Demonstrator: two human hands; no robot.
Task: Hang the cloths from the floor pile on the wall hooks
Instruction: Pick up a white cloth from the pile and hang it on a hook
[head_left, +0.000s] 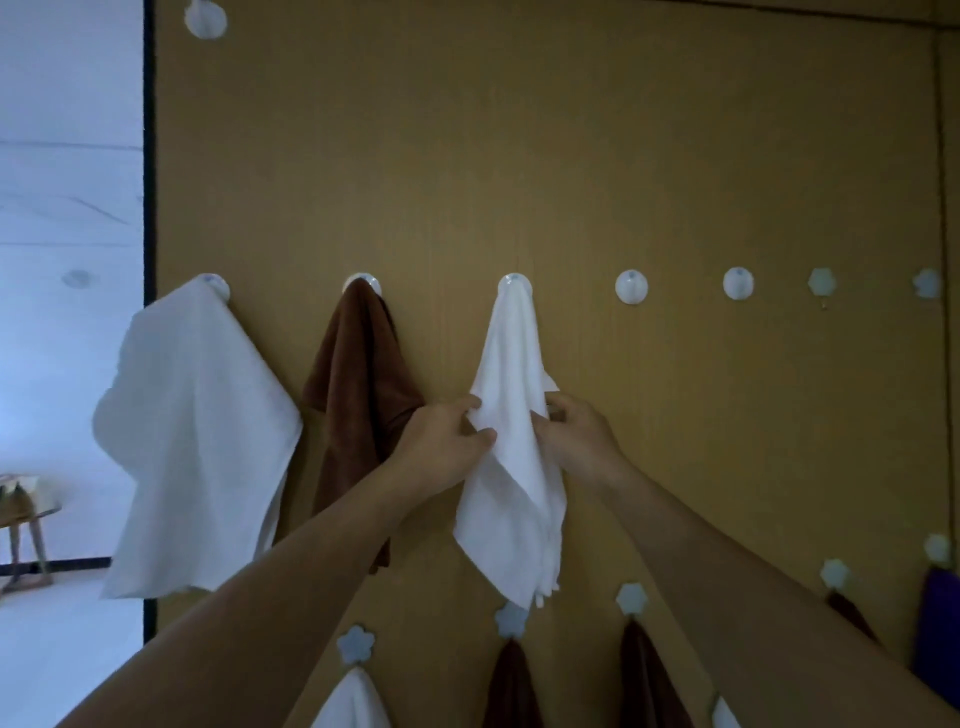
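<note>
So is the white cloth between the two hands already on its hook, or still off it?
On. The white cloth drapes down from the round hook, while the left hand and right hand pinch its sides.

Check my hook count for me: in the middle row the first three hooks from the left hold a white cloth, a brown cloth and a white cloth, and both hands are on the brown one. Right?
Not quite. The head view shows the left hand and right hand gripping the third cloth, the white cloth, not the brown cloth. The rest stands.

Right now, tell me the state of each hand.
Left hand: fingers pinch the white cloth hanging on the hook.
Right hand: grips the same cloth.
</note>
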